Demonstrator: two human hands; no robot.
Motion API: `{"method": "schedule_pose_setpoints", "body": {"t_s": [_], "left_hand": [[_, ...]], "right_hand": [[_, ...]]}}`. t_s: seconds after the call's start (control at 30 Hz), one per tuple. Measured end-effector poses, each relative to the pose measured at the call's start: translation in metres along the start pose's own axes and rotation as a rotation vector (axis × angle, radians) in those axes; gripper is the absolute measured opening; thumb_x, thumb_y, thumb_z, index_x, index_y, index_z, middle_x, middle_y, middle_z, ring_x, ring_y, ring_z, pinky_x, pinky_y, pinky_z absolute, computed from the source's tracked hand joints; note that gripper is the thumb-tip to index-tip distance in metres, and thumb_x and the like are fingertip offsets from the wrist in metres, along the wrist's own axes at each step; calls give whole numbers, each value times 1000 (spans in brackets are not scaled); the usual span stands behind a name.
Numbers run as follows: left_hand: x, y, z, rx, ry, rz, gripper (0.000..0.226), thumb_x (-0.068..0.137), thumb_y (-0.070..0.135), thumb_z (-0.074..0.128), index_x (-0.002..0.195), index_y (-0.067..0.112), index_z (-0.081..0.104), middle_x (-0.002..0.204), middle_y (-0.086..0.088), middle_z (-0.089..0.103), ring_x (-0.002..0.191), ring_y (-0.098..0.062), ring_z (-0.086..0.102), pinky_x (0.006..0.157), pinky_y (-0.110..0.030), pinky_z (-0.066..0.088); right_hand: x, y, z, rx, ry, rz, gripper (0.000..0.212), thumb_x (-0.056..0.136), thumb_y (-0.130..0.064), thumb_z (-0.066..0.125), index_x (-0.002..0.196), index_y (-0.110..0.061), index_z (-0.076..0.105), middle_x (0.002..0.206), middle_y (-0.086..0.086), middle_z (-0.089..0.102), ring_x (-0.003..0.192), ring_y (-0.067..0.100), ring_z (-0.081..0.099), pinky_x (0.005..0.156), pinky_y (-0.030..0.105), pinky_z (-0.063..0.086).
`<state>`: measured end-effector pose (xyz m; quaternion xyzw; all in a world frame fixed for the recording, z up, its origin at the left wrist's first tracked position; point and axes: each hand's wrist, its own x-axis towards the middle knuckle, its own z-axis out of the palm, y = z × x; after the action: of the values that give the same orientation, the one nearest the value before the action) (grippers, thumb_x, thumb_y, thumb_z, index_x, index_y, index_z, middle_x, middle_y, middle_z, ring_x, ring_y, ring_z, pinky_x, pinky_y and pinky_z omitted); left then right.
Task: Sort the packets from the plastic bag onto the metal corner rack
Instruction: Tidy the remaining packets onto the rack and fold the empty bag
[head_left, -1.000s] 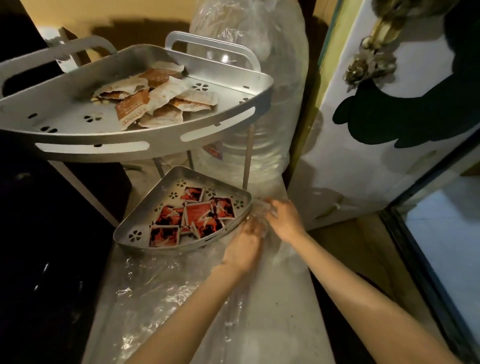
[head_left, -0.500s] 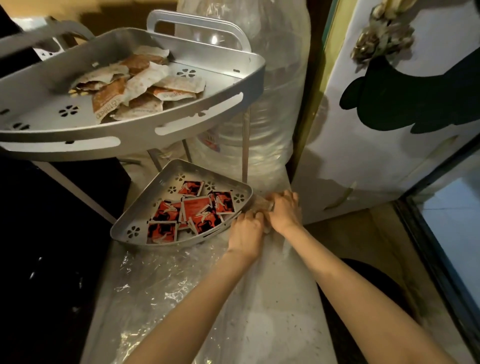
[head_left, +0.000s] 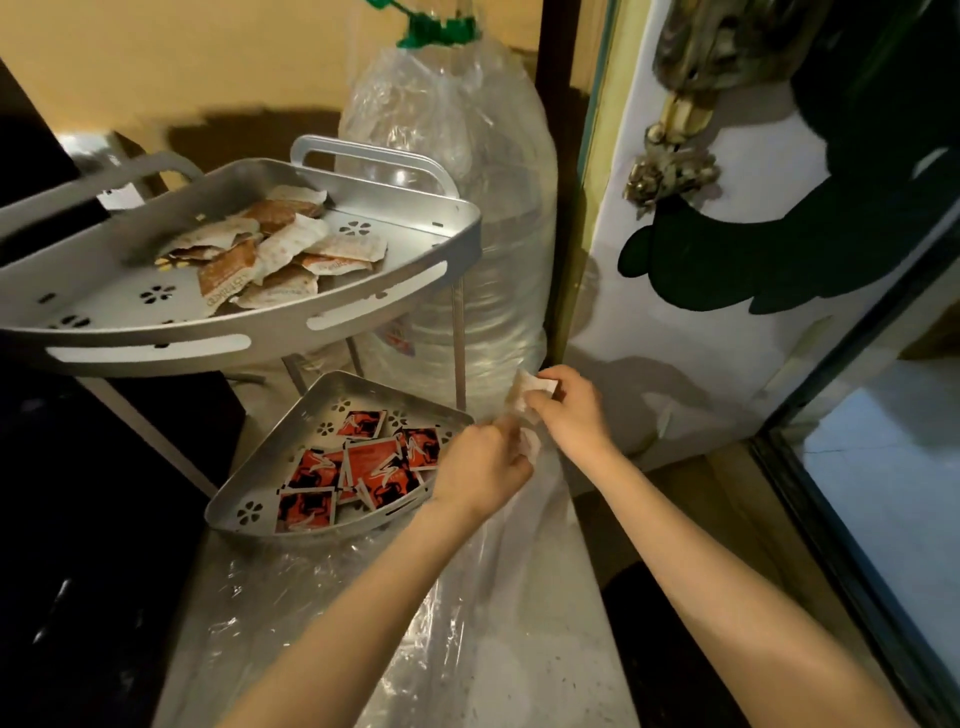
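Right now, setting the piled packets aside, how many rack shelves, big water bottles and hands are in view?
Rack shelves: 2, upper shelf and lower shelf
Big water bottles: 1
Hands: 2, left hand, and right hand holding a white packet
Total: 5

Pale packets (head_left: 275, 249) heap on the rack's (head_left: 363, 306) upper shelf, red ones (head_left: 363, 462) below; clear bag (head_left: 415, 623) lies crumpled at lower centre.

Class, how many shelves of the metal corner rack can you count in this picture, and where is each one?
2. The upper silver metal shelf sits at left, holding pale brown-and-white packets. The lower silver metal shelf sits beneath it, holding red-and-black packets. More shelves may lie outside the frame.
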<state>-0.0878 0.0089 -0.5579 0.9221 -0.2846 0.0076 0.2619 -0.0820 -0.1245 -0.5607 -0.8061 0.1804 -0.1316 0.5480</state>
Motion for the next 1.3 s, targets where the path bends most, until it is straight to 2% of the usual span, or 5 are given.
{"method": "schedule_pose_setpoints", "body": {"t_s": [0.17, 0.47, 1.07, 1.2, 1.3], "left_hand": [[3, 29, -62, -73, 180, 87, 17, 76, 26, 58, 88, 15, 54, 80, -5, 60, 72, -26, 59, 57, -30, 42], [7, 59, -170, -44, 378, 302, 19, 79, 28, 59, 92, 14, 59, 83, -4, 64, 72, -15, 55, 65, -29, 47], [1, -47, -260, 150, 424, -201, 14, 78, 28, 67, 88, 18, 66, 82, -1, 67, 73, -14, 60, 64, -31, 56], [-2, -56, -264, 157, 358, -255, 19, 73, 35, 72, 85, 21, 69, 82, 1, 65, 75, -15, 61, 65, -32, 55], [-4, -61, -267, 172, 300, -262, 19, 73, 38, 71, 83, 21, 71, 80, 2, 64, 71, -11, 58, 59, -26, 48]], "right_hand": [[1, -57, -15, 83, 122, -125, 18, 82, -7, 58, 99, -12, 58, 91, 6, 64, 86, 24, 61, 73, 36, 50], [-13, -177, -26, 196, 384, -565, 21, 79, -14, 62, 90, -30, 53, 80, -18, 57, 74, 7, 58, 63, 18, 46], [12, -233, 45, -198, -179, -413, 31, 76, -20, 71, 105, -15, 62, 102, 11, 69, 86, 23, 65, 78, 36, 53], [8, -244, 38, -427, -294, -378, 11, 71, -25, 71, 76, -15, 71, 74, 9, 67, 73, 23, 61, 71, 34, 50], [3, -245, 38, -644, -314, -373, 39, 74, -31, 66, 46, -14, 45, 48, 2, 39, 56, 21, 44, 58, 31, 36]]}}
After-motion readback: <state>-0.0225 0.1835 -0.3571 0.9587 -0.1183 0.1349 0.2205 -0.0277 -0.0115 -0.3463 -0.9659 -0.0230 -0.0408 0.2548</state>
